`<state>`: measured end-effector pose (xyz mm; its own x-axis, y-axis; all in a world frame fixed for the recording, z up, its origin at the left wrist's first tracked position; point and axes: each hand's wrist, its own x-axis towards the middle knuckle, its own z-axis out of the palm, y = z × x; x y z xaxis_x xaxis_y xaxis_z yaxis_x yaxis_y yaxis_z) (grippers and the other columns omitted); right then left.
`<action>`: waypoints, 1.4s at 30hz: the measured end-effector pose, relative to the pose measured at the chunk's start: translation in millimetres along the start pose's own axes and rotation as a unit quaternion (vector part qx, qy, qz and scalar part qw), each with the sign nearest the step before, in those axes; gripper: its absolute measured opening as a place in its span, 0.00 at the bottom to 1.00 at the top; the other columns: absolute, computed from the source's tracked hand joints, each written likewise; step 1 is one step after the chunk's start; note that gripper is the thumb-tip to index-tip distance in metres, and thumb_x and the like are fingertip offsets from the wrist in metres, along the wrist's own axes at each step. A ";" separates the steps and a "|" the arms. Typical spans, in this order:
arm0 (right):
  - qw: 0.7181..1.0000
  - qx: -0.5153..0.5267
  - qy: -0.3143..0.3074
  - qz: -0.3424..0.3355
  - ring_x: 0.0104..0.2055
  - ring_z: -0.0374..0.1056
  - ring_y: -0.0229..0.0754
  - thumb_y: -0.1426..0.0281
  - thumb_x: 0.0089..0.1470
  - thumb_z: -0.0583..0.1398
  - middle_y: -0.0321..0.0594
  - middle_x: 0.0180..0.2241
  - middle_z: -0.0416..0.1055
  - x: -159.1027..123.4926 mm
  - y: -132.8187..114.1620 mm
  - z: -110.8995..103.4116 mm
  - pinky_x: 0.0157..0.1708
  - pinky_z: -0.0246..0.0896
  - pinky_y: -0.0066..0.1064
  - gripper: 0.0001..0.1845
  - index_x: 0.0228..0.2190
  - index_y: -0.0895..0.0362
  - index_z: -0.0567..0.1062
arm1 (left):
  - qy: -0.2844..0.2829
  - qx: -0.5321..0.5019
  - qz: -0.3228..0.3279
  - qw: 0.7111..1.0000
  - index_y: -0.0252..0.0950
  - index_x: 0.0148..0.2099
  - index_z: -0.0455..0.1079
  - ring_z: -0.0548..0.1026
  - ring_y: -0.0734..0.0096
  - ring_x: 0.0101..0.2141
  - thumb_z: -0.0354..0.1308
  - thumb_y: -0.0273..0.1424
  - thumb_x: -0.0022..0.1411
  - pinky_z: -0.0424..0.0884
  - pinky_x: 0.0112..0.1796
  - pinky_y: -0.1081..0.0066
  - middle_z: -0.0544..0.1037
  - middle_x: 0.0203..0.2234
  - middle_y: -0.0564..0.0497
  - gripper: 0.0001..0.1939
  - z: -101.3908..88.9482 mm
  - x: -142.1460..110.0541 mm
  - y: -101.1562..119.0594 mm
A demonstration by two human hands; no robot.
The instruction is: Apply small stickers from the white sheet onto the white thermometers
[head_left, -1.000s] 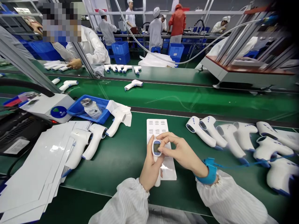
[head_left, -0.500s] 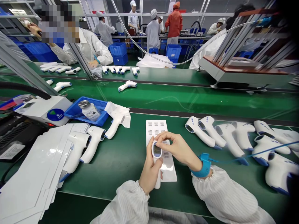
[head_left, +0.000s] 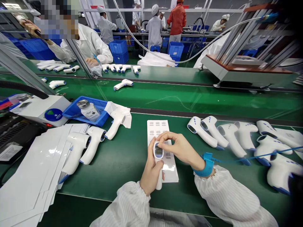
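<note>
My left hand [head_left: 151, 170] is wrapped round the handle of a white forehead thermometer [head_left: 158, 154], held upright with its small screen facing me. My right hand [head_left: 179, 147] pinches at the top edge of that screen with thumb and forefinger; whether anything lies between the fingertips is too small to tell. A blue wrist strap [head_left: 206, 164] with a blue cord is on my right wrist. Under both hands lies a white label sheet [head_left: 158, 127] on the green bench [head_left: 127, 157].
Several white thermometers [head_left: 224, 134] lie in a row to the right, three more [head_left: 94, 142] to the left beside a stack of white cards [head_left: 30, 176]. A blue tray [head_left: 73, 111] holds a bottle [head_left: 88, 109]. Beyond runs a green conveyor [head_left: 189, 97]; other workers in white coats stand behind it.
My hands and the thermometer have stayed almost in place; my right fingertips shifted slightly up to the screen's top edge. The thermometers on the far conveyor drifted left.
</note>
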<state>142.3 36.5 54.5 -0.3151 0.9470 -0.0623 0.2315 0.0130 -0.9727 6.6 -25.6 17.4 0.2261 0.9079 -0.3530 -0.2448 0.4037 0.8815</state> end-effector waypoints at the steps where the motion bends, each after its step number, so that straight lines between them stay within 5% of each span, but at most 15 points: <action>1: 1.000 0.001 -0.002 0.000 0.41 0.71 0.43 0.70 0.49 0.63 0.39 0.36 0.76 0.2 0.4 -0.4 0.47 0.63 0.37 0.06 0.23 0.56 0.72 | -0.002 0.000 0.001 1.000 0.54 0.68 0.39 0.67 0.81 0.20 0.49 0.26 0.62 0.67 0.21 0.72 0.54 0.66 0.47 0.38 -0.4 0.2 -0.3; 18: 1.000 0.027 -0.004 -0.003 0.41 0.70 0.41 0.73 0.48 0.64 0.38 0.36 0.75 -1.1 -0.4 -2.6 0.46 0.63 0.34 0.05 0.23 0.56 0.74 | -0.015 -0.003 0.010 1.000 0.55 0.69 0.39 0.69 0.79 0.23 0.49 0.25 0.62 0.68 0.21 0.73 0.52 0.67 0.48 0.38 -4.1 1.9 -4.2; 26: 0.979 0.135 -0.110 0.102 0.26 0.65 0.35 0.67 0.47 0.66 0.37 0.31 0.72 -18.4 -11.8 -5.8 0.28 0.64 0.31 0.08 0.24 0.57 0.73 | -0.007 -0.006 0.005 1.000 0.50 0.70 0.38 0.73 0.77 0.26 0.53 0.32 0.64 0.65 0.17 0.79 0.59 0.63 0.42 0.38 -0.6 0.6 -0.2; 33: 0.999 -0.010 0.029 -0.013 0.47 0.67 0.43 0.74 0.47 0.64 0.39 0.42 0.71 -12.3 5.8 7.4 0.47 0.61 0.35 0.04 0.23 0.55 0.75 | -0.012 -0.003 0.001 1.000 0.52 0.69 0.37 0.68 0.84 0.20 0.49 0.22 0.61 0.67 0.18 0.77 0.58 0.64 0.44 0.41 -3.2 2.8 -3.1; 42: 0.999 0.011 0.032 -0.027 0.42 0.70 0.41 0.74 0.48 0.63 0.37 0.36 0.74 -3.5 9.3 4.9 0.46 0.62 0.33 0.06 0.23 0.54 0.73 | -0.040 -0.005 0.016 0.999 0.53 0.69 0.36 0.65 0.83 0.20 0.47 0.21 0.59 0.68 0.19 0.75 0.59 0.62 0.44 0.42 -7.6 4.0 -8.3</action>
<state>141.0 31.7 44.6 -0.2675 0.9636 0.0047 0.1955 0.0591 -0.9789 2.3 -24.5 6.3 0.2931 0.9083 -0.2985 -0.2622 0.3767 0.8885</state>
